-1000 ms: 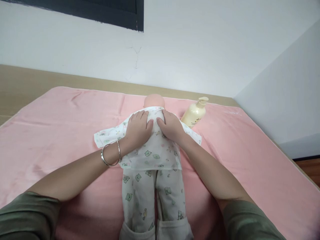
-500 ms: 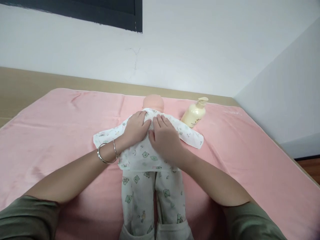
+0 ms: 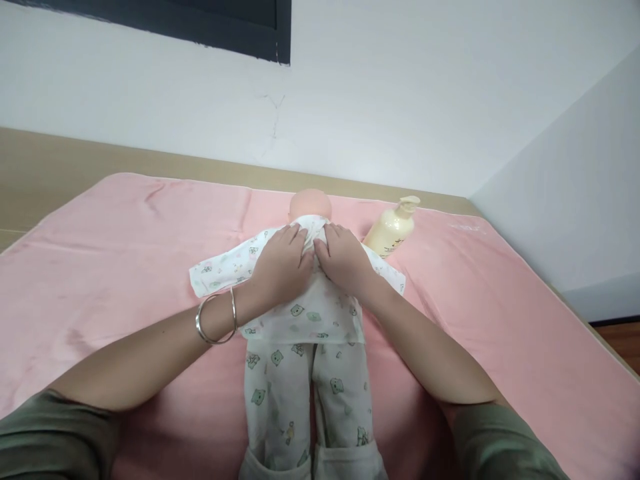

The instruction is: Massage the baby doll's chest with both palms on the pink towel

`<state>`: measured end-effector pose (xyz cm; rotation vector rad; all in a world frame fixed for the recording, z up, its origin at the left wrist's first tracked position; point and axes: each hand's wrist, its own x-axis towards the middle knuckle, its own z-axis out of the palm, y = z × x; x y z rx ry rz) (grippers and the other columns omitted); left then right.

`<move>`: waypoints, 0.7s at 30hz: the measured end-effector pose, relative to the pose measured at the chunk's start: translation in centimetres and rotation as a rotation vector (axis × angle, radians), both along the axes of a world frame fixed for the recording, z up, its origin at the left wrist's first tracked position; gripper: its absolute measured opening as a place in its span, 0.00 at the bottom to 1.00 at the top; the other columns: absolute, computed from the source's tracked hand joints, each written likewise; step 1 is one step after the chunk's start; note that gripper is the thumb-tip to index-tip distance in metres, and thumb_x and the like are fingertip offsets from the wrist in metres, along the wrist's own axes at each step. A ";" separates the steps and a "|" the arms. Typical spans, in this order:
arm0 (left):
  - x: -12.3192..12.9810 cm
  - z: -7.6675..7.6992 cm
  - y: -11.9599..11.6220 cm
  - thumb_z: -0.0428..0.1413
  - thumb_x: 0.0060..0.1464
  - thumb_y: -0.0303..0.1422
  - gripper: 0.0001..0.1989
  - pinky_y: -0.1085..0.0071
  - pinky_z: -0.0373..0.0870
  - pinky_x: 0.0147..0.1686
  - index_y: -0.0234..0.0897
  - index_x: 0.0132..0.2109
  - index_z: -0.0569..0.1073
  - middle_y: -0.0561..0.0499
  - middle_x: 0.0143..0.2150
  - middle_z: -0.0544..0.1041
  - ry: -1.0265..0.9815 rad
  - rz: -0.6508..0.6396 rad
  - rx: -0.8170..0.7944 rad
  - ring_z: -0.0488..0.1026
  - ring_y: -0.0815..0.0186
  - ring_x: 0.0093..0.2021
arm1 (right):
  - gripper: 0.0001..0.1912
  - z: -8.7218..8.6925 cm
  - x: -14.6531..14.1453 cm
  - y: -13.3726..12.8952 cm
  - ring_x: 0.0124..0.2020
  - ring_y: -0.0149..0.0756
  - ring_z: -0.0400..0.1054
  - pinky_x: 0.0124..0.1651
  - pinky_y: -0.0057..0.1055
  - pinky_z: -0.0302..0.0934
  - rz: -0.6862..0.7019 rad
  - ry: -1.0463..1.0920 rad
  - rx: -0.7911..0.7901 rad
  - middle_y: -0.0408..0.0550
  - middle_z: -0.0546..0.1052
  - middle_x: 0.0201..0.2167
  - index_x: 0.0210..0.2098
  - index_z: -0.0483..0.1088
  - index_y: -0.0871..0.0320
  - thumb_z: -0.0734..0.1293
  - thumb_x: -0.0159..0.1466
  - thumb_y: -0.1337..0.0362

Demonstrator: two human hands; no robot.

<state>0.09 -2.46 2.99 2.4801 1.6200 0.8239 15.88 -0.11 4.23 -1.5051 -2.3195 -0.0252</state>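
A baby doll (image 3: pixel 310 203) in a white, green-printed top (image 3: pixel 305 320) and matching trousers (image 3: pixel 285 407) lies stretched out, head away from me and sleeves spread sideways. My left hand (image 3: pixel 285 263) rests flat on the left side of its upper body, fingers extended toward the shoulder. On the other side my right hand (image 3: pixel 345 260) lies likewise, its thumb close to my left hand. Both hands are open against the cloth, which wrinkles between them. A bangle (image 3: pixel 216 319) circles my left wrist. The doll's face is not visible.
A cream pump bottle (image 3: pixel 391 229) stands tilted-looking beyond the doll's right-hand sleeve. Under everything is a pink mat (image 3: pixel 125 267) on a wooden surface (image 3: pixel 65 150). A white wall (image 3: pixel 375 100) rises behind it, with a dark frame (image 3: pixel 225 30) at upper left.
My right hand has shifted up and right toward the doll's shoulder. My left hand has shifted slightly right and turned, and the cloth between the hands is more bunched.
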 end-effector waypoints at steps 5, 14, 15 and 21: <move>-0.9 -0.2 2.8 0.40 0.66 0.38 0.20 0.51 0.71 0.54 0.31 0.51 0.71 0.38 0.48 0.78 -0.059 0.124 -0.143 0.74 0.51 0.50 | 0.21 0.2 -1.1 -2.7 0.57 0.56 0.66 0.62 0.50 0.60 0.024 -0.017 0.100 0.67 0.75 0.52 0.53 0.68 0.69 0.53 0.71 0.63; 0.4 0.0 -1.2 0.43 0.66 0.35 0.23 0.48 0.64 0.62 0.25 0.60 0.68 0.30 0.62 0.70 0.078 0.075 0.064 0.66 0.45 0.64 | 0.13 0.7 0.6 1.1 0.49 0.50 0.69 0.56 0.47 0.64 -0.004 0.136 -0.139 0.58 0.78 0.47 0.43 0.69 0.58 0.58 0.70 0.58; 0.6 0.1 -1.6 0.43 0.66 0.35 0.23 0.48 0.63 0.64 0.25 0.61 0.67 0.30 0.63 0.69 0.078 0.074 0.067 0.64 0.45 0.66 | 0.14 0.7 0.7 1.4 0.50 0.50 0.69 0.57 0.47 0.64 -0.007 0.132 -0.144 0.58 0.78 0.48 0.44 0.70 0.59 0.57 0.70 0.57; 0.2 0.1 -0.2 0.44 0.64 0.33 0.19 0.49 0.66 0.61 0.27 0.55 0.70 0.31 0.57 0.73 0.016 0.059 0.047 0.69 0.47 0.59 | 0.23 0.6 -0.4 -0.8 0.62 0.55 0.65 0.67 0.50 0.57 -0.026 -0.018 -0.048 0.68 0.73 0.60 0.56 0.68 0.70 0.53 0.72 0.61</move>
